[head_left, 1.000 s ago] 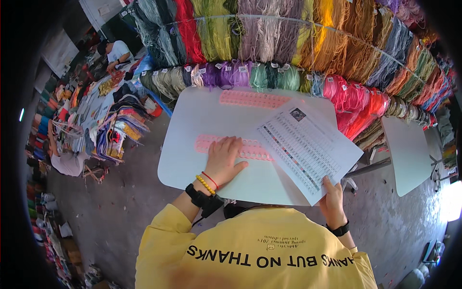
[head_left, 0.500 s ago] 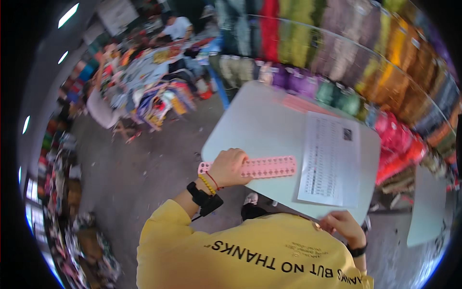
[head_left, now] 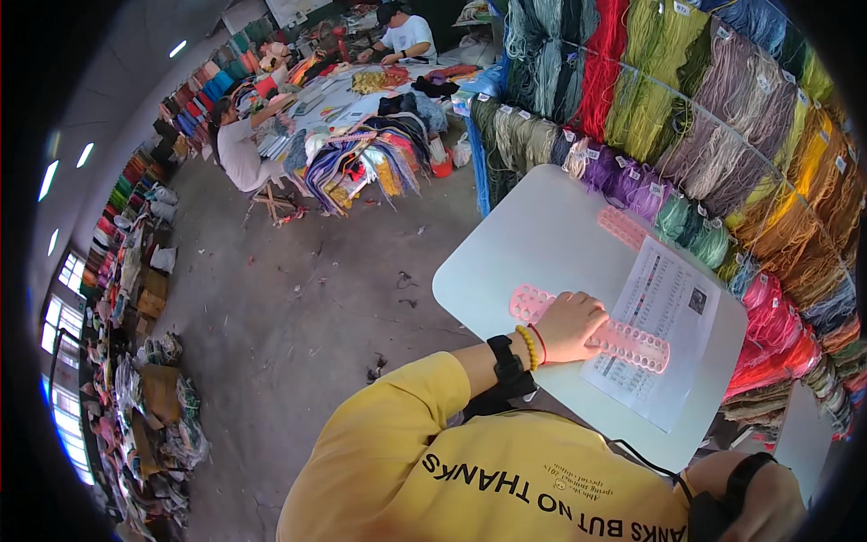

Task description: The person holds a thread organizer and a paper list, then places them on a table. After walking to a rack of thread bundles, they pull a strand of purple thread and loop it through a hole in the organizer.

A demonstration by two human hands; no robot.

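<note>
My left hand (head_left: 573, 327) is closed around the middle of a long pink plastic strip (head_left: 639, 347) with rows of round holes along its edges. Its right end overlaps the lower part of a printed sheet (head_left: 675, 312) on the small white table (head_left: 506, 235). Both ends of the strip stick out past my fingers. A similar pink strip (head_left: 621, 226) lies flat at the table's far side, by the sheet's top corner. My right hand (head_left: 772, 501) is low at the right, close to my body below the table edge; its fingers are hidden.
Hanks of coloured yarn (head_left: 713, 99) hang on a rack just beyond the table. Pink and red yarn bundles (head_left: 768, 330) crowd its right side. Two people (head_left: 406, 38) work at a cluttered table (head_left: 339, 108) far left. Boxes and bundles (head_left: 161, 393) line the left wall.
The view has turned, and the picture is sharper. My left hand has carried the strip rightward until it overlaps the sheet. My right hand has moved away from the table's front edge toward the lower right.
</note>
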